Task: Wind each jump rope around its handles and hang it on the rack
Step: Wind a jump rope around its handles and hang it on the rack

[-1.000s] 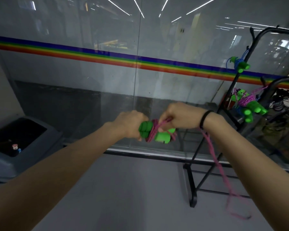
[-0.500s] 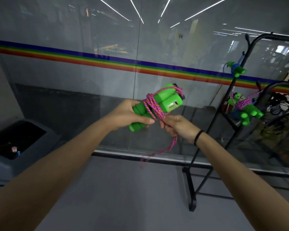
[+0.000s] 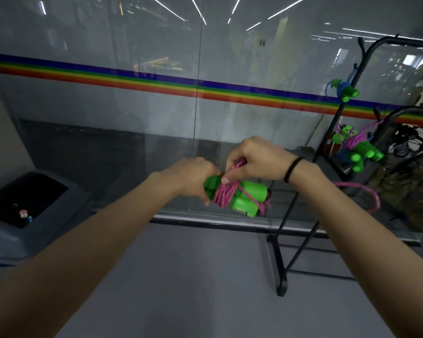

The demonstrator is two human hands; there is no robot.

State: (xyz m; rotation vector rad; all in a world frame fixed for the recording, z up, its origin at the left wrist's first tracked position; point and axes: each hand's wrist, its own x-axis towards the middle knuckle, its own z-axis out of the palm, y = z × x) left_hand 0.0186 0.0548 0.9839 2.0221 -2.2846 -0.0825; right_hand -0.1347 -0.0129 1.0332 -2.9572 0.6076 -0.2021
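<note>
Two green jump rope handles (image 3: 248,197) lie side by side with pink cord (image 3: 224,193) wound round their middle. My left hand (image 3: 192,175) grips the handles at their left end. Above them my right hand (image 3: 257,159) pinches the pink cord just over the winding. A loose loop of the same cord (image 3: 369,196) trails off to the right behind my right forearm. On the black rack (image 3: 352,89) at the right hang a blue-corded wound rope (image 3: 344,89) high up and a pink-corded wound rope (image 3: 354,147) lower down.
A glass wall with a rainbow stripe (image 3: 156,81) stands right in front. A grey bin (image 3: 25,203) with a dark opening sits on the floor at the left. The rack's black foot (image 3: 277,269) reaches onto the grey floor at lower right.
The handles came down from a raised, tilted position to lie level. My right hand went from below the bundle to above it, carrying the cord over the winding.
</note>
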